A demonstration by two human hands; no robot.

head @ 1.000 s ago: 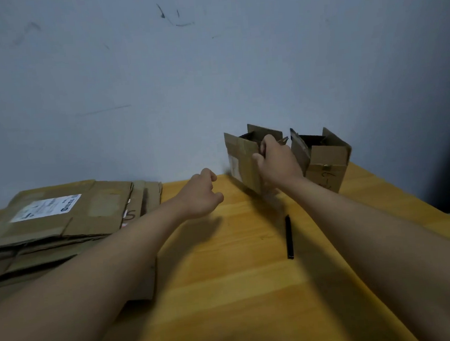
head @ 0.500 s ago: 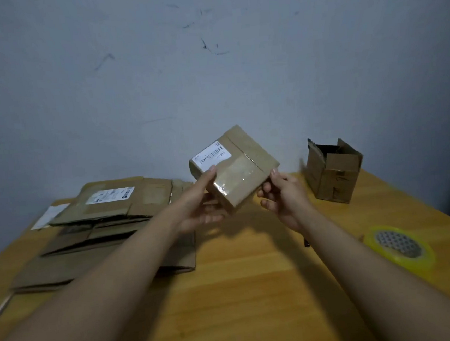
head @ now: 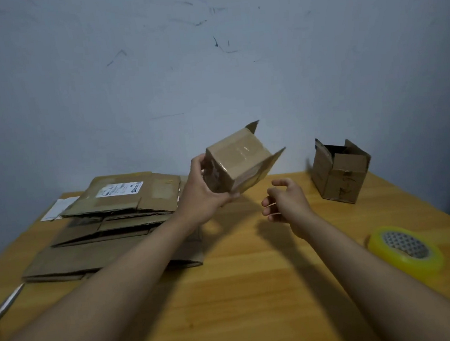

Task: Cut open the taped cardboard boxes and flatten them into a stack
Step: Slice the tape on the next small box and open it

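Left hand (head: 201, 196) holds a small taped cardboard box (head: 235, 164) clear of the bench (head: 256, 290), thumb on the near-left face, fingers curled under the lower edge. Box is tilted; clear tape runs across its upper face, and the flaps at the end pointing away from the left fingers stand open. Its inside cannot be seen from this angle. Right hand (head: 285, 201) hovers just right of and below the held box, not touching it, fingers loosely spread and slightly bent, holding nothing. Well right of the right fingers, a second cardboard box (head: 341, 173) stands upright on the bench at the wall, top flaps open; its interior is dark and any contents cannot be made out. Left of the left fingers lies the stack of flattened cardboard boxes (head: 109, 229), the top piece bearing a white shipping label (head: 119, 189); a white paper sheet (head: 56, 209) lies against the stack's far-left corner. A roll of yellowish clear tape (head: 406, 249) lies flat on the bench, right of the right forearm. At the left frame edge, near the left forearm, a metal blade of scissors with a yellow-green handle (head: 2, 309) is partly visible.
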